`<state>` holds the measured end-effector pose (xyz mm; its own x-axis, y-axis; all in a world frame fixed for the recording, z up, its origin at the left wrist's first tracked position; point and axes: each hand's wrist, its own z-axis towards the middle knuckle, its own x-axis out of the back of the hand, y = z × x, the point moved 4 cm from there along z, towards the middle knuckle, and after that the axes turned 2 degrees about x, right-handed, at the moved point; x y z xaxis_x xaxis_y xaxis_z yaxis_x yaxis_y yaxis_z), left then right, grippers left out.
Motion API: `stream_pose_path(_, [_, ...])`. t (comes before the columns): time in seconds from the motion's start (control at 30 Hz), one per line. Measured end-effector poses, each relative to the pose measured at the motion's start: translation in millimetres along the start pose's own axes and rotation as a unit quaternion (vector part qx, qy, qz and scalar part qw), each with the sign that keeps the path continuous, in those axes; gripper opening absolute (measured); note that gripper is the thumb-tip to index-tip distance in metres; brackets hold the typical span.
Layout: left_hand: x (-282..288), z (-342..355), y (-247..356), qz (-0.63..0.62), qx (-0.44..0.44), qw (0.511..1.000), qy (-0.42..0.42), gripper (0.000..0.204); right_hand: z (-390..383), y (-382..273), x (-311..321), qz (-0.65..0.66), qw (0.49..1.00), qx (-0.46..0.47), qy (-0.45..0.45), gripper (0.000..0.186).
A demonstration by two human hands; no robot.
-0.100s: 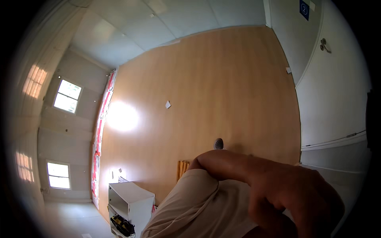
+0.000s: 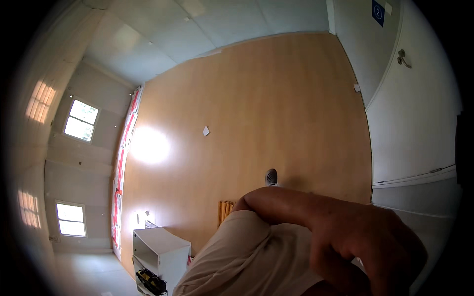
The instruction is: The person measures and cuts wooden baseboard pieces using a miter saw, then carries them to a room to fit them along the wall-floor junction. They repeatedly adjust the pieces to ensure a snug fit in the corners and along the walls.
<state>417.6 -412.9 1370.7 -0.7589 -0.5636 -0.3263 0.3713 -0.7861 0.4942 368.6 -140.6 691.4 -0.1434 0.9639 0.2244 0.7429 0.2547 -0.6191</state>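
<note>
My left arm bends at the elbow and reaches across my front to the lower right in the head view. My left hand [image 2: 375, 244] is there, dark and close to the camera. Its fingers curl downward, and their tips are out of sight. A small pale patch shows between the thumb and fingers; I cannot make out what it is. Beige cloth of my clothing [image 2: 232, 254] lies under the arm. A dark shape at the bottom edge is too shaded to name, and my right hand does not show. Past the forearm, one grey shoe [image 2: 271, 176] stands on the floor.
Wood-look floor [image 2: 276, 108] spreads ahead, with a white scrap [image 2: 206, 131] on it. Orange-yellow bars [image 2: 225, 211] lie near my elbow. A white open cabinet [image 2: 170, 244] at lower left holds a black-and-yellow item [image 2: 150, 281]. A white door [image 2: 414, 118] stands right; red-and-white strips [image 2: 121, 167] edge the left wall.
The room has shifted slightly left in the picture, and a little more of the shoe shows. My left arm and hand keep nearly the same pose.
</note>
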Motion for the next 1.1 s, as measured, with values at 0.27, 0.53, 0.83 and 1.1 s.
stream_pose_path(0.27, [78, -13, 27, 0.000, -0.027, 0.999, -0.019, 0.010, -24, -12, -28, -0.016, 1.000, -0.020, -0.013, 0.024])
stream_pose_path(0.53, [192, -33, 93, 0.278, -0.066, 0.957, 0.053, 0.012, -18, -34, -85, -0.040, 0.995, -0.081, -0.047, 0.023])
stream_pose_path(0.83, [454, -650, 1, 0.590, 0.716, 0.371, 0.037, 0.024, -33, -86, -149, -0.041, 0.991, -0.117, -0.056, 0.023])
stream_pose_path(1.1, [323, -871, 88, 0.086, 0.925, 0.323, 0.181, 0.018, -158, -114, -134, 0.007, 0.992, -0.023, 0.123, 0.019])
